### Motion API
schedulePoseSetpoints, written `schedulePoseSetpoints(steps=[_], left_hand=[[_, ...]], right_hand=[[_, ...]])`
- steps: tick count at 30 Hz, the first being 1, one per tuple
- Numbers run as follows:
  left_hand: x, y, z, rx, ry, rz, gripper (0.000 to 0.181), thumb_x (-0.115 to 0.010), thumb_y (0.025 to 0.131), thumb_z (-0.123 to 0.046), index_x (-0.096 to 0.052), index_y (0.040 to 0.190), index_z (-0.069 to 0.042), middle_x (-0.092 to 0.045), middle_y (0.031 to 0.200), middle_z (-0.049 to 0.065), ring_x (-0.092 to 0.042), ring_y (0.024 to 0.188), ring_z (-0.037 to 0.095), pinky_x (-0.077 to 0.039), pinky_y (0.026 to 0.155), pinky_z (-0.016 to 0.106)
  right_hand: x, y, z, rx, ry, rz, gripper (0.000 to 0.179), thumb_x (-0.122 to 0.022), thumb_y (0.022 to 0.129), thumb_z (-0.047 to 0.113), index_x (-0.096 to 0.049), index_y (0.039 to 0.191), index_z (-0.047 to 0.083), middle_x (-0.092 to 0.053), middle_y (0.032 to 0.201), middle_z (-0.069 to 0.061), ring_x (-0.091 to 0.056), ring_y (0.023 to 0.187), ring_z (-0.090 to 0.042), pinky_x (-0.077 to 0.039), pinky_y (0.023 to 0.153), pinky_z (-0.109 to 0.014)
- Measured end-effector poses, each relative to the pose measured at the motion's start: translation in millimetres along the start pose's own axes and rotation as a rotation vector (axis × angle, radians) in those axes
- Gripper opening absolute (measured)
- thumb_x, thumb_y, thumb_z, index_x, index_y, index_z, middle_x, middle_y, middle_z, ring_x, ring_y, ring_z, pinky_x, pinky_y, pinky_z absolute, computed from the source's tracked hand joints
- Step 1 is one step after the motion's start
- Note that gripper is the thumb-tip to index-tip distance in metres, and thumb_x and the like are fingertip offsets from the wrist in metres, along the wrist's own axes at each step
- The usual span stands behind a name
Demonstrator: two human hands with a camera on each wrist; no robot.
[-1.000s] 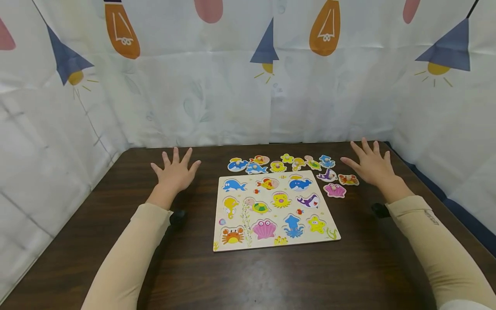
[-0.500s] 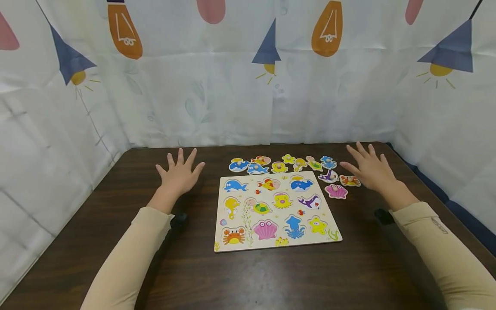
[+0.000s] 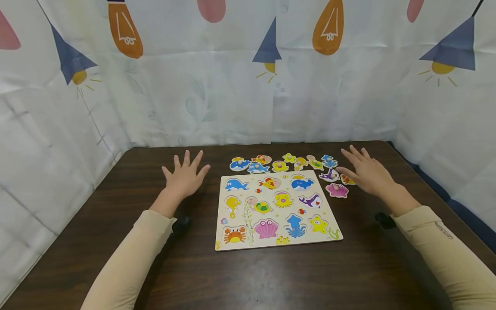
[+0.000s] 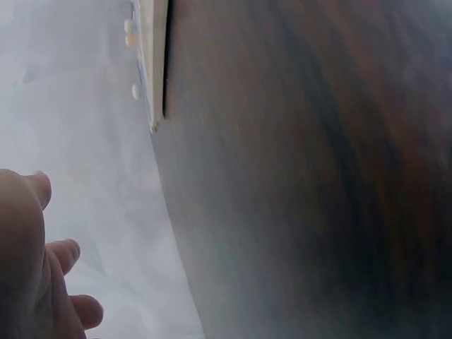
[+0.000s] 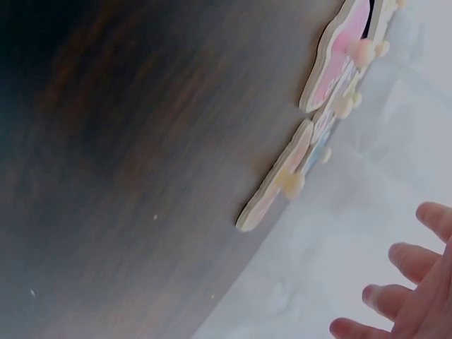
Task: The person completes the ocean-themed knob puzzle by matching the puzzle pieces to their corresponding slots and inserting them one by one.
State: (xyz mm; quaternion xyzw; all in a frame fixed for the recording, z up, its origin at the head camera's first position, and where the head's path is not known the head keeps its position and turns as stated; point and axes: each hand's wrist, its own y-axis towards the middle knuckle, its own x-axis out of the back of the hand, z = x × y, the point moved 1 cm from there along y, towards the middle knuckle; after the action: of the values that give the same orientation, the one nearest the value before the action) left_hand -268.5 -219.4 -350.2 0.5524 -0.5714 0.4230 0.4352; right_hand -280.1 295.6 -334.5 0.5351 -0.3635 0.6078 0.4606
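A wooden sea-animal puzzle board (image 3: pixel 242 217) lies on the dark table, its printed recesses facing up. My left hand (image 3: pixel 183 178), fingers spread, is left of the board and holds nothing. My right hand (image 3: pixel 370 174) is spread too, at the right of the loose pieces, and overlaps the crab piece (image 3: pixel 347 180) in the head view. Close by lie the pink shell piece (image 3: pixel 337 190) and the purple whale piece (image 3: pixel 329 175). In the right wrist view the shell piece (image 5: pixel 339 56) and the crab piece (image 5: pixel 272 187) show their knobs, with the fingers (image 5: pixel 409 261) apart from them.
Several more knobbed pieces lie behind the board, among them a blue whale (image 3: pixel 240 164), a yellow octopus (image 3: pixel 280 166), a turtle (image 3: pixel 315 163) and a squid (image 3: pixel 329 161). A printed white curtain (image 3: pixel 232 103) hangs behind the brown table (image 3: pixel 248 280).
My right hand has moved left and now partly covers the crab piece. My left hand has shifted slightly right, toward the board. The board and pieces stay in place.
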Motion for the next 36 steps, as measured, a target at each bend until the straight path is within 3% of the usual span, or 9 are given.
schedulePoseSetpoints(steps=[14,18,25,36], left_hand=[[-2.6,-2.5,-19.5,-0.047,-0.033,0.029,0.073,-0.027,0.109,-0.058,-0.007,0.167,-0.021,0.005,0.169,0.023,0.012,0.15,0.053,0.01,0.108,0.079],[-5.2,-4.4,-24.9,-0.055,-0.041,0.042,0.072,-0.028,0.109,-0.058,-0.008,0.167,-0.021,0.004,0.169,0.022,0.009,0.15,0.053,0.007,0.109,0.079],[-10.0,-5.1,-34.1,-0.072,-0.055,0.055,0.071,-0.027,0.109,-0.058,-0.009,0.167,-0.022,0.001,0.17,0.022,0.006,0.151,0.053,0.004,0.11,0.079],[-18.2,-5.8,-38.1,-0.078,-0.062,0.109,0.072,-0.029,0.109,-0.058,-0.009,0.167,-0.022,0.001,0.169,0.022,0.004,0.151,0.054,0.002,0.11,0.079]], right_hand=[[-6.0,-8.8,14.6,0.025,-0.003,0.027,0.081,-0.047,0.106,0.055,-0.024,0.162,0.0,-0.015,0.165,-0.031,-0.014,0.148,-0.057,-0.021,0.112,-0.071],[-8.1,-9.9,18.7,0.026,-0.008,0.032,0.081,-0.049,0.105,0.056,-0.026,0.162,0.003,-0.017,0.165,-0.029,-0.018,0.148,-0.054,-0.029,0.108,-0.072],[-8.2,-13.8,22.8,0.034,-0.015,0.007,0.076,-0.059,0.103,0.047,-0.03,0.161,0.007,-0.031,0.159,-0.031,-0.045,0.134,-0.054,-0.05,0.089,-0.067],[-7.4,-15.5,27.3,0.006,0.082,0.003,0.062,-0.065,0.102,0.037,-0.048,0.152,0.004,-0.052,0.144,-0.032,-0.053,0.127,-0.051,-0.046,0.096,-0.067]])
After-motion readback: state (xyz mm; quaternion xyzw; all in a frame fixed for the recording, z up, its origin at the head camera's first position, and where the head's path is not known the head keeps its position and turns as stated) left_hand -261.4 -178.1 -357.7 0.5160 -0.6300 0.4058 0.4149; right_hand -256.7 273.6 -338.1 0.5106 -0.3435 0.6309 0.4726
